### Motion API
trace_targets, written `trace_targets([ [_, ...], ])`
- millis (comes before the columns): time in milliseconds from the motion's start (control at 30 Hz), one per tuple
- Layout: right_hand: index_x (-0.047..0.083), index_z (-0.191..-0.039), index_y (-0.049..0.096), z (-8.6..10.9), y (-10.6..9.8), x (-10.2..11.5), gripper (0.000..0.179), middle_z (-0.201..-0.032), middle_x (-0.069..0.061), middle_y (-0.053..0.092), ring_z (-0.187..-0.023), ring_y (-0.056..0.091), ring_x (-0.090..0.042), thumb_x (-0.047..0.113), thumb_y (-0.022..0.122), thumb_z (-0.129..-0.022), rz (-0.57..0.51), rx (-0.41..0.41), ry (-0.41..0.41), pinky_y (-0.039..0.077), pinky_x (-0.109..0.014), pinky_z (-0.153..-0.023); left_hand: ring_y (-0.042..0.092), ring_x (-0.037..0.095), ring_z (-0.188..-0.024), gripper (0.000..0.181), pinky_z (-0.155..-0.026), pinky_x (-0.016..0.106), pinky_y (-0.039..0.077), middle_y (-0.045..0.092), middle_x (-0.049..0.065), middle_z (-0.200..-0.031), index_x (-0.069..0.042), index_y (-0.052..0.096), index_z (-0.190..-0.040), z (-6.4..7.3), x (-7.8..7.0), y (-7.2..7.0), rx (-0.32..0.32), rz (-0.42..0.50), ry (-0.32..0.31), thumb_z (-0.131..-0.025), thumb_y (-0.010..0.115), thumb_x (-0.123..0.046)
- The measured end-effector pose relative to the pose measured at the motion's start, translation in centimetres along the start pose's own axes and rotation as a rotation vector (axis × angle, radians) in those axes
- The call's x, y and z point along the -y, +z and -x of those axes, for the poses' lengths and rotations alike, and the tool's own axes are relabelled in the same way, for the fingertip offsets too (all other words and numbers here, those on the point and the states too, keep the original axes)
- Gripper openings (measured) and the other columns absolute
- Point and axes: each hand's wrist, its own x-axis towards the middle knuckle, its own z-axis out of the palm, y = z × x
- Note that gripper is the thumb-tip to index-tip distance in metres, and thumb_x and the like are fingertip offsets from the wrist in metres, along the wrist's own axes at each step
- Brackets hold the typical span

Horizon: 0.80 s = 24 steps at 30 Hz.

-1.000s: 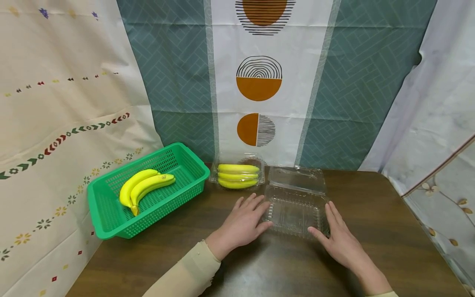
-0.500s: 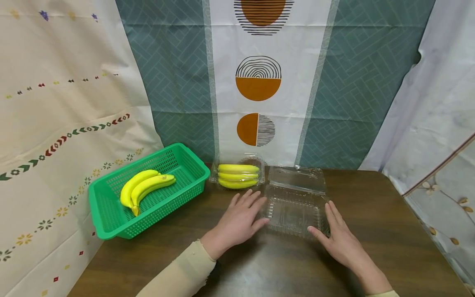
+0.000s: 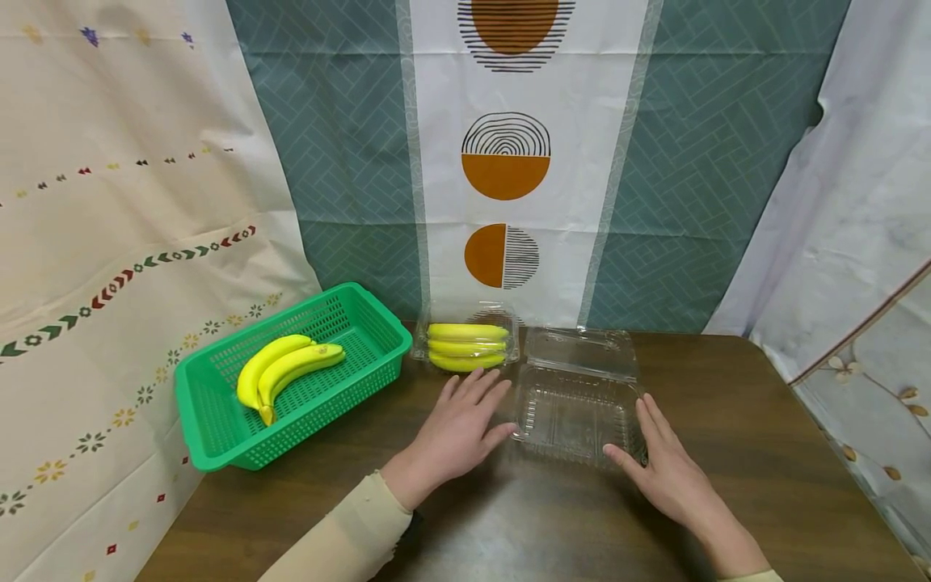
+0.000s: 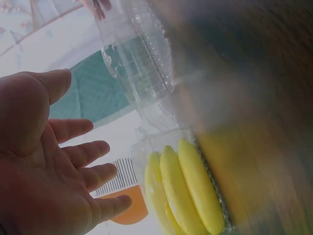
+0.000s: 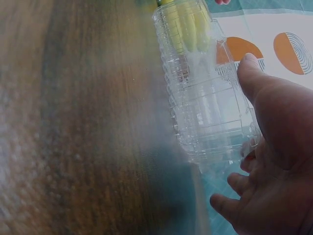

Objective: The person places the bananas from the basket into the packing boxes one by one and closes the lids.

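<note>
A clear plastic clamshell box (image 3: pixel 575 416) lies with its lid (image 3: pixel 582 352) folded back, near the middle right of the table. The right hand (image 3: pixel 672 469) rests at its right side, fingers fairly straight and touching the rim. Left of the box, the left hand (image 3: pixel 454 428) is spread above the table, apart from the box and holding nothing. In the left wrist view the left hand (image 4: pixel 63 156) shows its palm with fingers extended. Behind it stands a second clear box holding yellow bananas (image 3: pixel 467 347). In the right wrist view, the right thumb lies along the box (image 5: pixel 210 107).
A green plastic basket (image 3: pixel 385 368) stands at the left, with two bananas (image 3: pixel 291 370) inside. Patterned curtains (image 3: pixel 356 162) hang close behind the wooden table (image 3: pixel 509 525) and on both sides.
The left hand has moved away from the open box, to the left and slightly forward. The right hand and both boxes stay where they were.
</note>
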Motion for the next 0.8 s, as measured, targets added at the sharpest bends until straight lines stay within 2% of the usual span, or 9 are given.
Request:
trace_targets([
  [367,0.002,-0.176,-0.001,0.0,0.0,-0.1,0.114,-0.182,-0.025,-0.005,-0.159,0.016,-0.063,0.067,0.062,-0.107,-0.001,0.011,0.006,0.035,-0.085,-0.108,0.031,0.038,-0.164,0.072,-0.131,0.065,0.021,0.042,0.012,-0.174,-0.014,0.046,-0.169,0.4,1.1,-1.2,0.009,-0.020,-0.043,-0.111,0.065,-0.052],
  [600,0.002,-0.176,-0.001,0.0,0.1,-0.1,0.114,-0.183,-0.025,-0.004,-0.159,0.017,-0.063,0.067,0.062,-0.107,0.000,0.010,0.004,0.035,-0.086,-0.107,0.033,0.038,-0.163,0.072,-0.130,0.066,0.022,0.044,0.013,-0.173,-0.012,0.049,-0.167,0.6,2.2,-2.0,-0.022,-0.054,-0.067,-0.110,0.065,-0.052],
  [800,0.002,-0.176,0.000,0.0,0.1,-0.1,0.114,-0.182,-0.025,-0.004,-0.158,0.018,-0.064,0.068,0.061,-0.106,0.004,0.009,0.009,0.036,-0.086,-0.107,0.032,0.038,-0.163,0.071,-0.131,0.064,0.020,0.043,0.013,-0.173,-0.012,0.049,-0.168,0.7,3.1,-2.8,-0.025,-0.071,-0.102,-0.111,0.065,-0.051],
])
